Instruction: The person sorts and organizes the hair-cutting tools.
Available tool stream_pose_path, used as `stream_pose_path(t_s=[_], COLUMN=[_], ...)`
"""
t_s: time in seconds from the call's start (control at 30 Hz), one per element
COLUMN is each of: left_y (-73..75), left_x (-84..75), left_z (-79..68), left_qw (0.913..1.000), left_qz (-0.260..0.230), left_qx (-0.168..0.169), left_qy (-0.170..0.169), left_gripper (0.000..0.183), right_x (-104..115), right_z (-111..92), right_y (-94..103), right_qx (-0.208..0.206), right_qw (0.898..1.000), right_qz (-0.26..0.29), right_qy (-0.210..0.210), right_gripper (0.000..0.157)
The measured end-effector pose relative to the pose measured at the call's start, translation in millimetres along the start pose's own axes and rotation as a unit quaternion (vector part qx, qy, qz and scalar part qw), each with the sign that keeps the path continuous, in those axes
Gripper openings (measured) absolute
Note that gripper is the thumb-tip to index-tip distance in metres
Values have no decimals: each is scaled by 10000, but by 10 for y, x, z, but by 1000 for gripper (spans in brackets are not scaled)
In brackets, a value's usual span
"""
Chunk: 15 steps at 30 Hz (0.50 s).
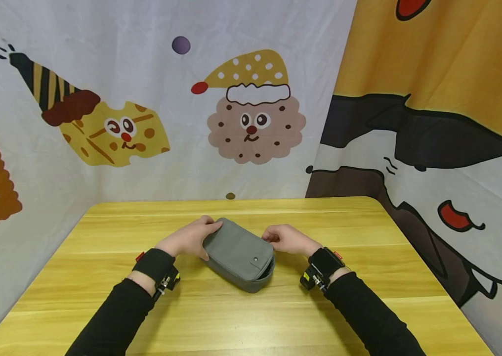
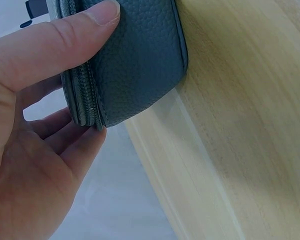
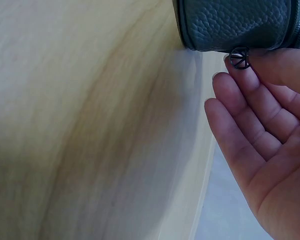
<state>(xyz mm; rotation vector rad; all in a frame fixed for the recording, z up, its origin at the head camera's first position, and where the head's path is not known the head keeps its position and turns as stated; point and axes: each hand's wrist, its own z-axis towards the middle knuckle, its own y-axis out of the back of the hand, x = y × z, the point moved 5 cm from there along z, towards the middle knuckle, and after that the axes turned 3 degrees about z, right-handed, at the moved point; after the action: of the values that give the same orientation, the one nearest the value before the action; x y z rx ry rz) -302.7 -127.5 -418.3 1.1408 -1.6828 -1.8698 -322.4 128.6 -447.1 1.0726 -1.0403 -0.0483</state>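
Observation:
A grey zippered case (image 1: 237,249) with a pebbled leather-like surface lies at an angle on the table. Its lid gapes a little at the near right end, beside a snap button. My left hand (image 1: 192,236) grips the far left end, its thumb lying across the zipper (image 2: 85,92) in the left wrist view. At the right side of the case, my right hand (image 1: 290,239) pinches a small round dark zipper pull (image 3: 239,58) between thumb and forefinger, while the other fingers are loosely bent. What lies inside the case is hidden.
The wooden table (image 1: 251,321) has a pale yellow grain and rounded far corners. Behind its far edge hangs a white curtain (image 1: 144,183) printed with cartoon food. Another printed curtain (image 1: 446,188) runs along the right side.

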Motion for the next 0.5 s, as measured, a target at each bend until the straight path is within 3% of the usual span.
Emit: stream_pose_path(t_s=[0.27, 0.5], left_y=[-5, 10], left_x=[-1, -16], left_z=[-3, -11], left_qw=[10000, 9999], left_qz=[-35, 107], left_qx=[-2, -16], left_qy=[21, -35], left_gripper=[95, 95], right_x=[-7, 1], right_z=[-53, -96], right_y=[43, 78], right_qx=[-87, -161], right_qw=[9983, 9971], right_qz=[-540, -737], right_qy=[184, 94], right_gripper=[11, 7])
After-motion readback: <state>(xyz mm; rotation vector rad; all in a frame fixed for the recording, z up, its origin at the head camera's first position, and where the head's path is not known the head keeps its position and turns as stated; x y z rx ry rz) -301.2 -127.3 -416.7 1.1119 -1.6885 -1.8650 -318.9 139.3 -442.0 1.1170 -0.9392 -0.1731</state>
